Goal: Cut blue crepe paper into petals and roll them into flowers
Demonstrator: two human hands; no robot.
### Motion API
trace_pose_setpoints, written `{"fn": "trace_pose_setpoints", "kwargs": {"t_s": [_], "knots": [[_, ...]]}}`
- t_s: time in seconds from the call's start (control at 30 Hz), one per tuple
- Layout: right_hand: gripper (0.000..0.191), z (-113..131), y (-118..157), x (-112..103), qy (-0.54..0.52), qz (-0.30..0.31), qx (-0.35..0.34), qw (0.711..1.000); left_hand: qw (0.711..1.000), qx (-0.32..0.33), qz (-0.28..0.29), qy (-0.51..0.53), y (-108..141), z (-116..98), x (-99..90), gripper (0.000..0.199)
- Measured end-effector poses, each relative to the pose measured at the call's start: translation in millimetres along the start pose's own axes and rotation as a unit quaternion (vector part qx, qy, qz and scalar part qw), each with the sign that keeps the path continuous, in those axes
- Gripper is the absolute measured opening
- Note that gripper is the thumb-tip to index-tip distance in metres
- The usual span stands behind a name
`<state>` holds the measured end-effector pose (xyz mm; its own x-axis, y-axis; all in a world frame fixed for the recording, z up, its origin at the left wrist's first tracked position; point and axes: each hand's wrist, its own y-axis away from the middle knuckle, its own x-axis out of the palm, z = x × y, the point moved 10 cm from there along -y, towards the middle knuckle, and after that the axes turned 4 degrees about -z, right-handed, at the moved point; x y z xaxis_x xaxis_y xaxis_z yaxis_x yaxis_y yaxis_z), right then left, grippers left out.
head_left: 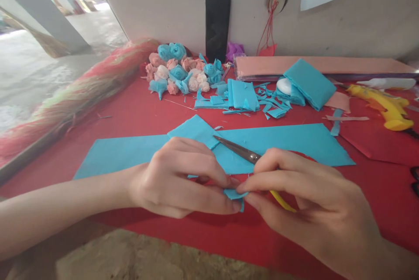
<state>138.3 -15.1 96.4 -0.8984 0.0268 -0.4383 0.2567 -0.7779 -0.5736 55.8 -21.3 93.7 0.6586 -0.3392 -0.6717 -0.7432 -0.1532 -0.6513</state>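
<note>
Near the table's front edge, a small folded piece of blue paper [233, 194] is pinched between my two hands. My left hand [186, 177] has its thumb and fingers closed on the left part of it. The fingertips of my right hand [304, 197] are closed on its right end. Just behind my hands lie scissors [242, 149], blades pointing to the back left, their handles partly hidden by my right hand. The blades rest on a long blue paper strip [281, 140]. A blue paper square [194, 129] overlaps the strip behind my left hand.
Blue, pink and white paper roses [178, 72] are piled at the back, beside a dark phone [218, 29] leaning upright. Blue scraps [275, 107] and folded blue paper [309, 83] lie right of them. A yellow glue gun [386, 105] is at the right on the red table [137, 118].
</note>
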Motion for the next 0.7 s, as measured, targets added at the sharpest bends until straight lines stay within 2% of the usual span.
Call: {"fn": "trace_pose_setpoints", "kwargs": {"t_s": [0.3,0.43,0.5,0.57,0.63,0.7], "knots": [[0.014,-13,6,6,-0.041,0.03,0.043,0.998,0.998,-0.02,-0.013,0.056,-4,6,-3.3,0.021],[0.015,-3,1,0,-0.042,0.034,0.024,0.998,0.983,-0.073,-0.064,0.157,1,16,-9.1,0.021],[0.014,9,-6,-13,0.007,0.012,-0.018,1.0,0.958,-0.125,-0.105,0.236,4,27,-13.0,0.019],[0.011,12,-12,-27,0.114,-0.013,-0.051,0.992,0.92,-0.182,-0.132,0.32,9,40,-12.6,0.018],[0.01,-1,-14,-32,0.26,0.005,-0.043,0.965,0.878,-0.228,-0.151,0.393,13,52,-9.7,0.015],[0.017,-30,-9,-29,0.398,0.079,-0.005,0.914,0.842,-0.253,-0.156,0.45,15,60,-5.6,0.01]]}}
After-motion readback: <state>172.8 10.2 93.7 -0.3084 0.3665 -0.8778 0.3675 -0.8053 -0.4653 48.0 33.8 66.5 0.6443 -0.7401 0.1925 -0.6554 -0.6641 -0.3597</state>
